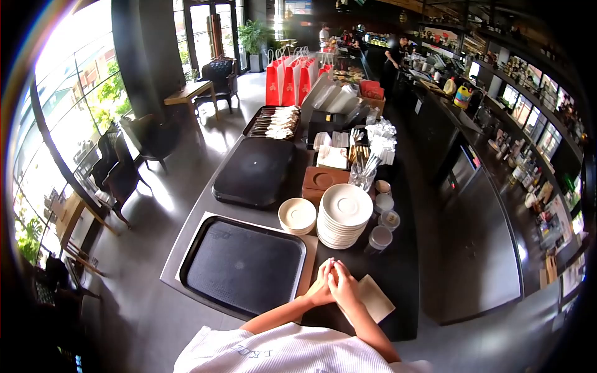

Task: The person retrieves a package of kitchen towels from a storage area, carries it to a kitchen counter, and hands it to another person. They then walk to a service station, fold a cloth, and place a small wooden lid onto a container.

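My left hand and my right hand are clasped together over the near part of the dark counter, fingers closed against each other. No object shows in them. Left of them lies a black tray, partly over a light brown board or sheet. A beige folded napkin or paper lies beside my right forearm, which partly covers it. Just beyond my hands stand a tall stack of white saucers and a shorter stack of cream bowls or small plates.
Lidded cups line the right side. Farther back are a brown wooden block, stacked black trays, a tray of wrapped cutlery and red-and-white bags. A bar counter runs along the right; people stand behind it.
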`<move>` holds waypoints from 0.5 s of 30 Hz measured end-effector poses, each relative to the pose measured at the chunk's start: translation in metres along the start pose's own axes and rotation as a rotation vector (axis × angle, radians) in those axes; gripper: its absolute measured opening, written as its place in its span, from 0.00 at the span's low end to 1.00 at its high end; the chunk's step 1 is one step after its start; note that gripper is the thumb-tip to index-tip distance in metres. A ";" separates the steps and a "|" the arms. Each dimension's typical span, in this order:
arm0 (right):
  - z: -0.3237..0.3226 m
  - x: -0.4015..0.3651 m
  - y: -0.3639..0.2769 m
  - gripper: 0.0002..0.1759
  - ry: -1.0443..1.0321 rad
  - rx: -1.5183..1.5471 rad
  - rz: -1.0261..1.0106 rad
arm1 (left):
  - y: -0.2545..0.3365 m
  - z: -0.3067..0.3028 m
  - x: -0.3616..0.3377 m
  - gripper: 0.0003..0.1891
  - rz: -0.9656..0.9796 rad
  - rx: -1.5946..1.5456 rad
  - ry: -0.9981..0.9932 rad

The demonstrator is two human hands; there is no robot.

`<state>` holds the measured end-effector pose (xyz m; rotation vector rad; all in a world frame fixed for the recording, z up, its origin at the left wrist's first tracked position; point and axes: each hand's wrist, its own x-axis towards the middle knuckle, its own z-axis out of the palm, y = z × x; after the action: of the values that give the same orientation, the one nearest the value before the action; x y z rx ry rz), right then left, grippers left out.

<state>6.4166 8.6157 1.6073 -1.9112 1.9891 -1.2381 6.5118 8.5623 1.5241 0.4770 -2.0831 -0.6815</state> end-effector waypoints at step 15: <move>0.006 0.002 0.004 0.21 -0.024 -0.015 0.009 | 0.002 -0.006 0.001 0.55 -0.082 0.112 -0.116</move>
<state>6.4170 8.6103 1.6021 -1.9120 1.9985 -1.1965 6.5159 8.5621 1.5286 0.6016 -2.2299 -0.6560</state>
